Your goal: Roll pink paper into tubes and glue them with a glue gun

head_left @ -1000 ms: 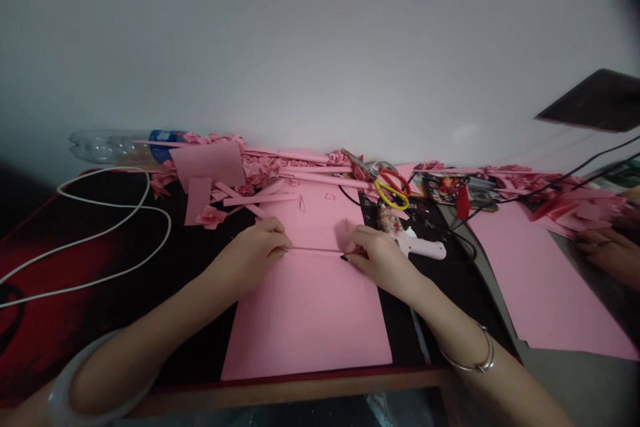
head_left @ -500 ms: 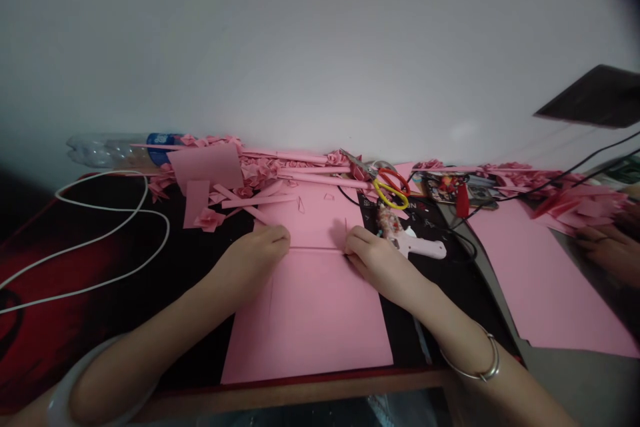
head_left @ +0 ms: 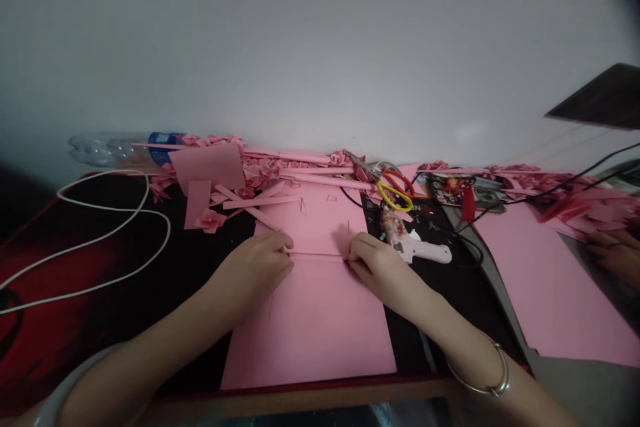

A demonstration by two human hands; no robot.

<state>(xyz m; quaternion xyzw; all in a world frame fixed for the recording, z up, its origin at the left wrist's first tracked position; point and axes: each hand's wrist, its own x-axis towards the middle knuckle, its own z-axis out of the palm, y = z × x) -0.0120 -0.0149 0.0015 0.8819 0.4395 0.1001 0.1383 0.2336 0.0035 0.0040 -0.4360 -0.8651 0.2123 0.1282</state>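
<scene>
A large pink paper sheet (head_left: 310, 320) lies on the dark desk in front of me. Across its upper part runs a thin rolled edge of the paper (head_left: 316, 255). My left hand (head_left: 255, 267) pinches the left end of that roll with curled fingers. My right hand (head_left: 375, 263) grips the right end, fingers closed on it. A silver bangle (head_left: 487, 373) circles my right wrist.
Scissors with red and yellow handles (head_left: 393, 188) and a white glue gun (head_left: 420, 250) lie right of my hands. Pink strips and paper roses (head_left: 260, 173) pile along the wall, beside a plastic bottle (head_left: 120, 147). A white cable (head_left: 100, 227) loops left. Another person's hand (head_left: 617, 257) rests far right.
Both hands have stayed at the ends of the paper roll, shifting slightly as the rolled edge turned; the roll now looks a little thicker. The view has drifted slightly.
</scene>
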